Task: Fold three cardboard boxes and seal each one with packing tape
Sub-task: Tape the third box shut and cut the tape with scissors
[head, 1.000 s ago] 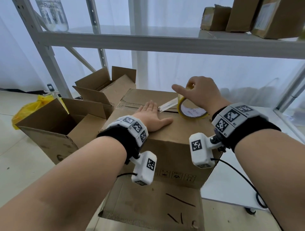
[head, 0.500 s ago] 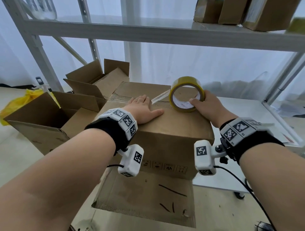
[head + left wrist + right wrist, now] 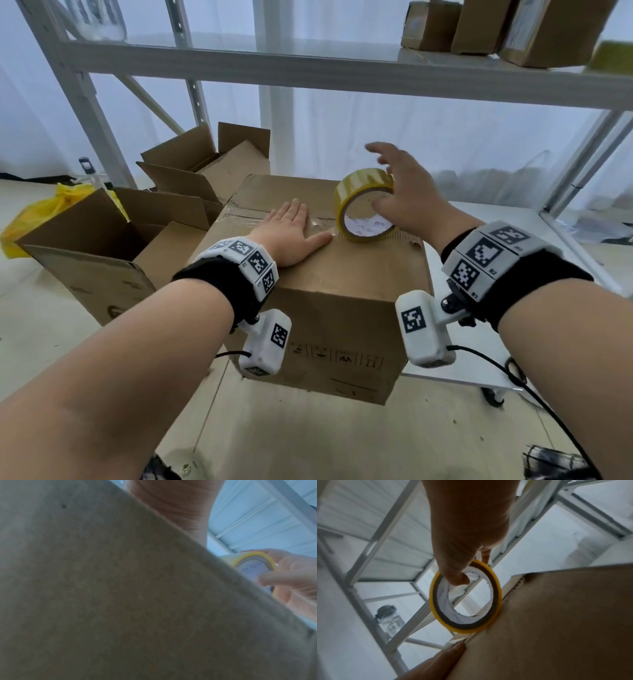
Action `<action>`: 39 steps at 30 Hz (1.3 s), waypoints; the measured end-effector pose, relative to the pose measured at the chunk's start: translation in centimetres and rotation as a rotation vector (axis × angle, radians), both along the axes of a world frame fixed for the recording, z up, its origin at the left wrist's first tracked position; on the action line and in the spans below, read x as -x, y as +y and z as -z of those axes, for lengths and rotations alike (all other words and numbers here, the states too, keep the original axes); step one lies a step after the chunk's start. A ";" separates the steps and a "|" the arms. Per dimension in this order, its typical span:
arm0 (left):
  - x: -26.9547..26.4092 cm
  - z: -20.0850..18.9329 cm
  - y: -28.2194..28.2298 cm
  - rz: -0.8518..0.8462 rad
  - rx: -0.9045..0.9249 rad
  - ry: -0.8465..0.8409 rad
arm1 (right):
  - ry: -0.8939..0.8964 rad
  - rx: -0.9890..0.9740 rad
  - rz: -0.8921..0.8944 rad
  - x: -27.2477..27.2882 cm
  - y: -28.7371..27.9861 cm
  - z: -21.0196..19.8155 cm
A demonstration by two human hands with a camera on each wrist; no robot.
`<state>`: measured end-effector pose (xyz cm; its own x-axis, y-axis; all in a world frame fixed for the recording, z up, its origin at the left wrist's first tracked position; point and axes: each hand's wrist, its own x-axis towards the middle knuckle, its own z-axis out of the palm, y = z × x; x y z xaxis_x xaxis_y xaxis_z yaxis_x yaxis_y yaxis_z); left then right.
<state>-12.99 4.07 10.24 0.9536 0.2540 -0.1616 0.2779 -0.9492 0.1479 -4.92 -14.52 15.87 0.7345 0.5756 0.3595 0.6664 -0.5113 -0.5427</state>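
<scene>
A closed cardboard box (image 3: 325, 284) stands in the centre, with clear tape along its top seam. My left hand (image 3: 291, 233) lies flat on that seam, fingers straight. Just right of it a yellow tape roll (image 3: 356, 185) stands on edge on the box top. My right hand (image 3: 404, 202) holds the roll, thumb hooked inside the core and a finger on the outer rim, the other fingers spread above. In the right wrist view the thumb sits inside the tape roll (image 3: 496, 599) beside the box (image 3: 556, 615). The left wrist view is mostly box (image 3: 120, 588), with the tape roll (image 3: 254, 557) at its edge.
Two open cardboard boxes (image 3: 102, 253) (image 3: 212, 168) stand at the left, with a yellow bag (image 3: 44, 212) beyond. A metal shelf beam (image 3: 342, 75) crosses overhead, carrying several small boxes (image 3: 479, 24). A white table (image 3: 513, 240) lies to the right.
The tape roll has come down onto the box top, right of my left hand, and the stretched strip now lies on the seam. My right fingers have spread out above the roll.
</scene>
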 end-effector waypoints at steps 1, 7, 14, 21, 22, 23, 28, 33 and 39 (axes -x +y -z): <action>0.0 0.0 0.0 0.000 0.000 -0.003 | 0.008 0.049 -0.037 0.3 0.6 -0.5; 0.4 0.3 0.0 -0.004 0.017 -0.004 | 0.044 0.117 0.114 0.1 2.8 -1.1; 0.9 -0.1 0.3 0.000 0.041 0.008 | -0.120 -0.006 0.030 0.3 4.1 -3.9; 0.7 -0.2 0.0 0.008 0.036 0.018 | -0.266 0.499 0.235 -1.8 -1.0 -2.4; 0.5 -0.4 -0.2 0.004 0.035 0.030 | -0.276 0.486 0.237 -1.9 -1.1 -2.2; 0.4 -0.6 -0.4 -0.002 0.036 0.044 | -0.283 0.476 0.240 -1.9 -1.0 -2.1; -0.3 -1.2 -1.9 -0.044 0.017 0.108 | -0.318 0.531 0.283 -2.1 -0.1 -2.0; -1.8 -1.1 -5.3 0.065 0.050 0.118 | -0.294 0.559 0.275 -2.6 0.2 -1.9; -2.3 -1.3 -4.5 0.146 0.072 0.096 | -0.324 0.563 0.278 -2.6 0.1 -1.7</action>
<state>-10.65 -0.44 11.56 0.9589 0.0982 -0.2663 0.1537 -0.9684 0.1965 -2.36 -14.43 17.61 0.7875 0.5450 0.2878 0.5536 -0.8308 0.0584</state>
